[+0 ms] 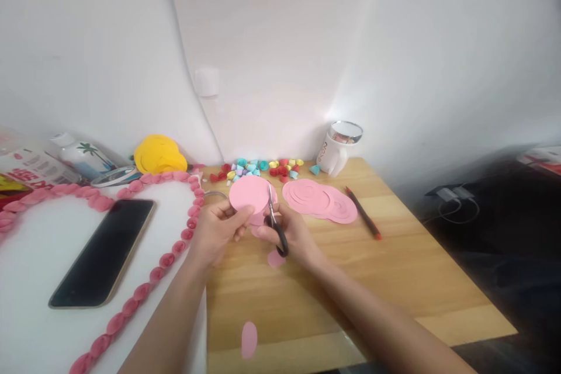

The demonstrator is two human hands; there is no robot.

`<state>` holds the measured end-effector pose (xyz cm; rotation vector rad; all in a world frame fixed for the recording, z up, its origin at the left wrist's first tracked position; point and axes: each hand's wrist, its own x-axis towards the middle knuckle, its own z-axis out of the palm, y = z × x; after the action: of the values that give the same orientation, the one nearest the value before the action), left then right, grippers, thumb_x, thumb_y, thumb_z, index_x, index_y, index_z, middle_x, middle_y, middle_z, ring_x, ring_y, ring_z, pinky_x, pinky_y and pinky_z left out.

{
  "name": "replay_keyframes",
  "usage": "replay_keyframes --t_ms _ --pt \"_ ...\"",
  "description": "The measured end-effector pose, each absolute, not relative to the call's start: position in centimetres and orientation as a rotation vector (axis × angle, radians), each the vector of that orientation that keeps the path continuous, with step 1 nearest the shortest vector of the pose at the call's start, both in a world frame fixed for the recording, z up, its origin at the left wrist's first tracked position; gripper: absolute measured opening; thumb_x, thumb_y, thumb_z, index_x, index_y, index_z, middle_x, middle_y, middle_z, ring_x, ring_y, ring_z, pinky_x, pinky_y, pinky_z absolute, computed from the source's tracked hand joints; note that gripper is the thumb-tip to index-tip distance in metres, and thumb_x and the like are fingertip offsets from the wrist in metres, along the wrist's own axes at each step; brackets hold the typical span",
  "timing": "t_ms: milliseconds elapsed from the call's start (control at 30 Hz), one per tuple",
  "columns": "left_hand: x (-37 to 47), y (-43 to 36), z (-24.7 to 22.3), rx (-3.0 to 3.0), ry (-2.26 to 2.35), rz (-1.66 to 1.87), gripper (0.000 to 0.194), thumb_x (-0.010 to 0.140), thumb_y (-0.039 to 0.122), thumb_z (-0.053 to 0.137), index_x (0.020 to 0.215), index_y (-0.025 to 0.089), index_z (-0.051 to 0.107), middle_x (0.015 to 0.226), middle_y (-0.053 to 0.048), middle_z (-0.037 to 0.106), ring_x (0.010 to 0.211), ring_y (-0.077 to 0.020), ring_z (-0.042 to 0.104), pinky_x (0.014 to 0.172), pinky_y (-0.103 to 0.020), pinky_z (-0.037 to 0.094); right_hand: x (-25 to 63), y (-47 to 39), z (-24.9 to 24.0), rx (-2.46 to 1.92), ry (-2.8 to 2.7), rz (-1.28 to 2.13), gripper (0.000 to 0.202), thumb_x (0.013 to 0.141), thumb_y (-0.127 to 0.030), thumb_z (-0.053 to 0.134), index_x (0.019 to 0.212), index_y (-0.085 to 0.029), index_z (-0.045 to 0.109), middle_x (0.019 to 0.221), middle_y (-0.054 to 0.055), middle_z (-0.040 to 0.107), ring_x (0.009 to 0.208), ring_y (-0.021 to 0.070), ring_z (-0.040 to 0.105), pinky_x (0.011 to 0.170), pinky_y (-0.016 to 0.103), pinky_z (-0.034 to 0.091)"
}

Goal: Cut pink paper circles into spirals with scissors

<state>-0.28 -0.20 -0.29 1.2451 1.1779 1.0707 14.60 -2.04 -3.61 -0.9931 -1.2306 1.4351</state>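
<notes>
Between the thumb and fingers of my left hand (219, 228) is a round pink paper disc (249, 193), held up over the table. My right hand (295, 236) grips a pair of scissors (277, 231) by its black handles, blades pointing up along the disc's right edge. Whether the blades touch the paper I cannot tell. More pink paper shows behind and below the disc, partly hidden by my hands. A pink scrap (276, 258) lies just under my right hand, and an oval pink piece (249, 340) lies nearer the front.
Spiral-cut pink circles (307, 196) lie right of my hands, beside a dark pen (363, 213). Small coloured paper rolls (249, 168) and a white mug (335, 149) stand behind. At left, a phone (103, 254) rests on a white board (26, 315) edged with pink paper roses (142, 291).
</notes>
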Motion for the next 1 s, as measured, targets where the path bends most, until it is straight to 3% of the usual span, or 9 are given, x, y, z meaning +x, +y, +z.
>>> replay_keyframes --t_ms 633,800,1000 --pt "0.09 -0.6 -0.03 1.177 1.167 1.081 0.018 0.068 0.029 0.066 0.062 0.015 0.055 0.045 0.005 0.051 0.037 -0.0056 0.041 0.038 -0.019 0.031 14.37 -2.21 -3.68 -0.954 -1.205 1.505 0.046 0.056 -0.043 0.076 0.079 -0.019 0.044 0.057 -0.006 0.046 0.046 0.0069 0.04 0.044 0.02 0.031" --pt "-0.22 -0.59 -0.67 1.247 1.228 1.065 0.029 0.069 0.03 0.065 0.049 0.014 0.051 0.039 0.004 0.046 0.038 -0.0044 0.037 0.04 -0.02 0.029 14.35 -2.28 -3.65 -0.937 -1.238 1.535 0.049 0.053 -0.044 0.077 0.078 -0.019 0.043 0.059 -0.006 0.047 0.049 0.0072 0.039 0.046 0.02 0.03" --pt "-0.44 -0.46 -0.76 1.258 1.24 1.031 0.025 0.066 0.029 0.069 0.052 0.014 0.053 0.039 0.005 0.046 0.038 -0.0046 0.037 0.04 -0.02 0.028 14.65 -2.11 -3.4 -0.915 -1.295 1.494 0.048 0.055 -0.041 0.076 0.082 -0.019 0.043 0.064 -0.004 0.049 0.056 0.0099 0.045 0.051 0.022 0.035"
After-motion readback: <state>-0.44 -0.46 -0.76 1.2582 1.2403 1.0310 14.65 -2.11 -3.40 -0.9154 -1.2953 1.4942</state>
